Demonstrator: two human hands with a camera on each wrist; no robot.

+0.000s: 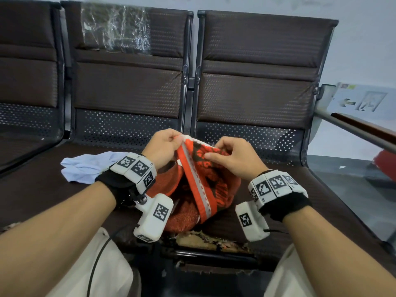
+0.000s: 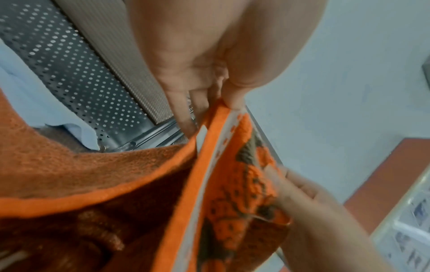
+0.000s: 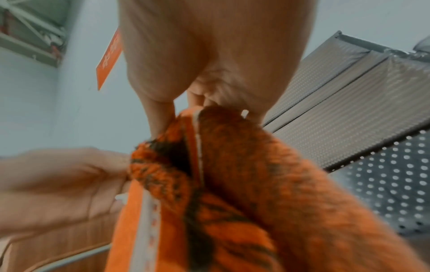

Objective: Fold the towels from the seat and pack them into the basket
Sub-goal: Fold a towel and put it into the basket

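Two hands (image 1: 165, 144) (image 1: 233, 156) pinch one orange towel (image 1: 205, 179); one blue towel (image 1: 85, 166) lies beside.

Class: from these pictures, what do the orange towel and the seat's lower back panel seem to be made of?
Orange towel: looks like woven terry cotton, matt and fuzzy, with looped pile and a flat white-striped border.
Lower back panel: probably painted or coated sheet metal, with regular punched holes and a slight sheen.

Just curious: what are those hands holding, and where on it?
Both the left hand and right hand pinch the orange towel along its striped top edge.

Even soft light; wrist views blurred, edges warped.
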